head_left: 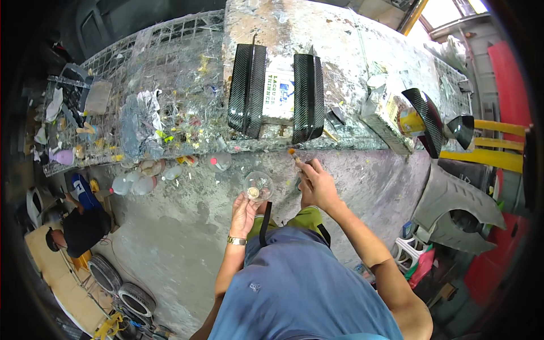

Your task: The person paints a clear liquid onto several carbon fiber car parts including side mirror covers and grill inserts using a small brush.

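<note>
My left hand point(243, 215) grips a clear plastic cup point(264, 182) with something pale at its bottom. To its right, my right hand point(320, 184) is closed around a small brush point(293, 154), its orange-brown tip pointing at the bench's near edge. Two long, glossy black carbon-fibre pieces point(246, 93) lie side by side on the stained workbench point(345, 73), across a white rectangular tin point(277, 96). The right-hand carbon-fibre piece point(307, 102) is close beyond the brush. Neither hand touches these pieces.
Curved carbon-fibre parts point(426, 122) stand at the bench's right end beside a paint-spattered tin point(385, 116). A grey car fender point(459, 207) is right of me. Crumpled plastic point(136, 122) litters the bench's left. Plastic bottles point(133, 184), tyres point(105, 275) and another person point(85, 229) are leftward.
</note>
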The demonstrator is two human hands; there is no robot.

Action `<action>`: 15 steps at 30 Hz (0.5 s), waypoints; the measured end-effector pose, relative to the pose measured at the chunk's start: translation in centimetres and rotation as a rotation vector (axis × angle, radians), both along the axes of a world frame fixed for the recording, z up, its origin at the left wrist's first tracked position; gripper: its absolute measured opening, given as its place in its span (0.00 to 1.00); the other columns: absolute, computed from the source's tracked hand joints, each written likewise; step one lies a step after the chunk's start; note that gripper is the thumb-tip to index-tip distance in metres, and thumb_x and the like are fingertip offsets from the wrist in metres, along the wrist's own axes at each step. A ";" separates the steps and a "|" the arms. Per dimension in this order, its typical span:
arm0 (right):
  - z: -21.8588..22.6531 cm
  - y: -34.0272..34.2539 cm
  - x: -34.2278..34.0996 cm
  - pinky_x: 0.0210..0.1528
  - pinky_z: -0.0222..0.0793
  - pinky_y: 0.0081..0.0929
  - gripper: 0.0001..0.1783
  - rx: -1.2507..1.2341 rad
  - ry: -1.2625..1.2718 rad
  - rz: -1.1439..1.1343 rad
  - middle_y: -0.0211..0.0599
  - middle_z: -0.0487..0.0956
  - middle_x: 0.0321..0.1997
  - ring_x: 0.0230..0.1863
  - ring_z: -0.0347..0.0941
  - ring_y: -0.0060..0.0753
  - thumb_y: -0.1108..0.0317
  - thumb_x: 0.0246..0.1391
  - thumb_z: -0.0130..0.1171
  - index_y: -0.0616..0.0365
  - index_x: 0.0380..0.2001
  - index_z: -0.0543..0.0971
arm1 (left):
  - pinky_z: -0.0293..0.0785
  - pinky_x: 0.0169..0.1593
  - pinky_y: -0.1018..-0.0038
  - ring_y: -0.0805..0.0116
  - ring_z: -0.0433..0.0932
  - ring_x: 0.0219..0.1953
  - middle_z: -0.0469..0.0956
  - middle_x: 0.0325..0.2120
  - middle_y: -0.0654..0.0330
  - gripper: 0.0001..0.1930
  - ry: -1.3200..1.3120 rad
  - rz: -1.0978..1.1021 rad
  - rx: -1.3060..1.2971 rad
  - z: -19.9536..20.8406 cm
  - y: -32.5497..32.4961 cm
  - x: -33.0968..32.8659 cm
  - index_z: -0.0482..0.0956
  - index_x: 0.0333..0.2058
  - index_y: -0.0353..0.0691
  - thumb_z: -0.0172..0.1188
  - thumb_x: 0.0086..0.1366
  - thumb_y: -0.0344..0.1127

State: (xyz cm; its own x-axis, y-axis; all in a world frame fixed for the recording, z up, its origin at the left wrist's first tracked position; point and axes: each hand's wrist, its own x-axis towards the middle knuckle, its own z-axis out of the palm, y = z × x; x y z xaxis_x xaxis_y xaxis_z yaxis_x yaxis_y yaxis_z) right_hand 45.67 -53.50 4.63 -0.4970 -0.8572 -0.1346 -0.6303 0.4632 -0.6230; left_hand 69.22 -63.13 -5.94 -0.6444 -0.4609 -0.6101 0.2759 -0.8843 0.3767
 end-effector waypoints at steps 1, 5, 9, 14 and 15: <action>-0.1 0.2 -0.1 0.32 0.66 0.31 0.16 -0.089 -0.147 -0.139 0.38 0.69 0.32 0.29 0.70 0.37 0.74 0.53 0.54 0.58 0.47 0.74 | 0.77 0.49 0.66 0.64 0.75 0.48 0.72 0.48 0.54 0.16 0.001 -0.012 -0.006 0.2 -0.2 -0.3 0.66 0.51 0.35 0.50 0.66 0.32; -1.9 0.3 -1.3 0.29 0.61 0.24 0.12 -0.320 -0.241 -0.396 0.37 0.67 0.27 0.25 0.64 0.30 0.75 0.53 0.54 0.61 0.42 0.77 | 0.77 0.49 0.63 0.62 0.76 0.47 0.73 0.48 0.53 0.14 0.008 -0.039 -0.047 0.9 -1.0 -1.1 0.67 0.49 0.37 0.51 0.66 0.31; -3.0 3.0 -1.5 0.28 0.60 0.23 0.11 -0.428 -0.289 -0.568 0.35 0.67 0.26 0.24 0.64 0.26 0.76 0.53 0.55 0.62 0.41 0.78 | 0.76 0.50 0.60 0.59 0.76 0.47 0.74 0.46 0.53 0.11 0.024 -0.044 -0.085 1.5 -1.5 -1.4 0.70 0.46 0.38 0.52 0.65 0.30; 1.3 5.3 -1.2 0.27 0.59 0.20 0.10 -0.454 -0.493 -0.602 0.33 0.68 0.25 0.25 0.64 0.22 0.76 0.53 0.55 0.62 0.39 0.79 | 0.74 0.53 0.59 0.60 0.76 0.47 0.75 0.45 0.52 0.09 0.039 -0.126 -0.084 0.9 -1.8 -2.2 0.72 0.44 0.37 0.51 0.65 0.31; 2.8 5.3 -1.2 0.27 0.59 0.19 0.10 -0.430 -0.467 -0.525 0.32 0.69 0.24 0.25 0.65 0.21 0.76 0.53 0.55 0.62 0.39 0.79 | 0.74 0.53 0.59 0.60 0.76 0.47 0.75 0.44 0.52 0.10 0.020 -0.145 -0.098 0.9 -1.8 -2.4 0.72 0.44 0.37 0.51 0.66 0.31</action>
